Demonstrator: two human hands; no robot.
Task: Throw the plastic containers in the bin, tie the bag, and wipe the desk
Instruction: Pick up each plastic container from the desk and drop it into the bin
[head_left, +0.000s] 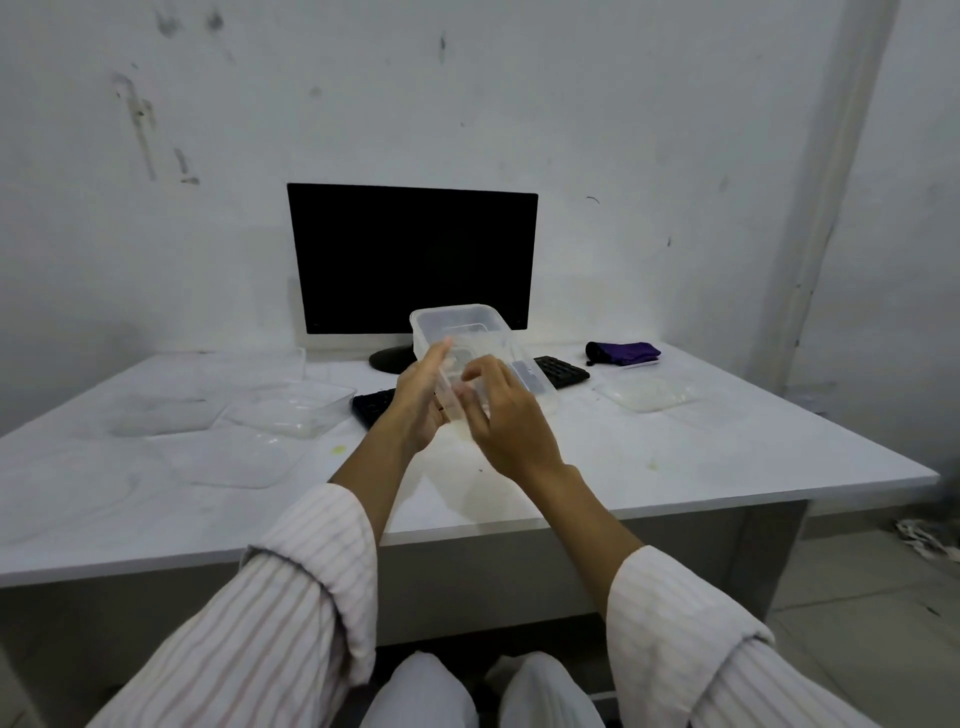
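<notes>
A clear plastic container (470, 338) is lifted above the white desk (675, 457), tilted with its open side toward me, in front of the monitor. My left hand (421, 400) holds its near left side, fingers fairly straight along it. My right hand (506, 415) grips the near edge with curled fingers. Another clear container (291, 408) sits on the desk's left, with flat clear lids (234, 457) near it. A shallow clear tray (644, 392) lies on the right.
A black monitor (413, 260) stands at the back against the wall, with a black keyboard (561, 370) partly hidden behind my hands. A purple cloth (623, 353) lies at the back right. Small yellowish stains (338, 450) mark the desk. No bin is in view.
</notes>
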